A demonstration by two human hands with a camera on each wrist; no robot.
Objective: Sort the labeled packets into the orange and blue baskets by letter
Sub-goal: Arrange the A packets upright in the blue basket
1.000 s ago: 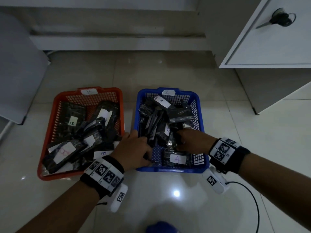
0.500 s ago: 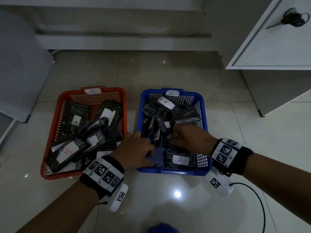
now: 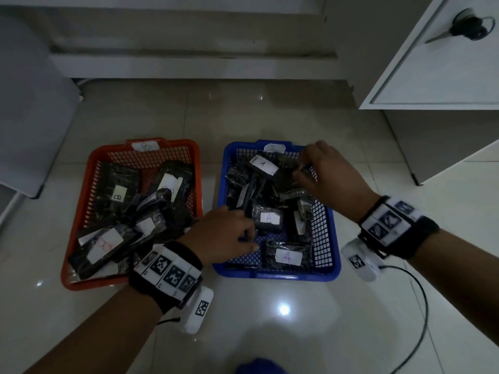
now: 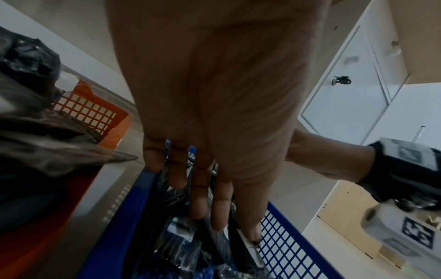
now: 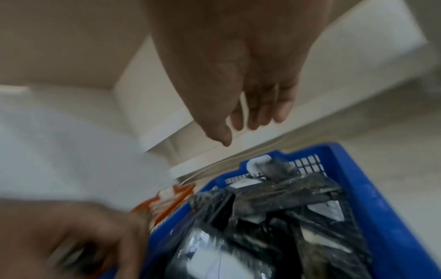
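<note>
Packets in dark plastic wrap fill two baskets that sit side by side on the shiny tiled floor (image 3: pixel 270 333) in the middle of the head view. On the left is the orange basket (image 3: pixel 81 211), with a white tag marked B on its far rim, and the packets in it show labels with B, like the B packet (image 3: pixel 118 194) near its far left corner. On the right is the blue basket (image 3: pixel 330 225), and its packets show A, like the A packet (image 3: pixel 263 164) at the far end and another A packet (image 3: pixel 268 218) in the middle. So the piles look mostly sorted, and I think the hands are just tidying or checking the blue pile. A white cabinet (image 3: pixel 432 63) fills the upper right of the frame. The left hand (image 3: pixel 224 236) reaches over the near left corner of the blue basket; in the left wrist view its fingers (image 4: pixel 220 213) are straight and close together, tips down on the packets, likely to press or spread them. The right hand (image 3: pixel 329 176) is over the far right corner; its fingers look loosely bent with nothing clearly in them, but the right wrist view is blurry.
</note>
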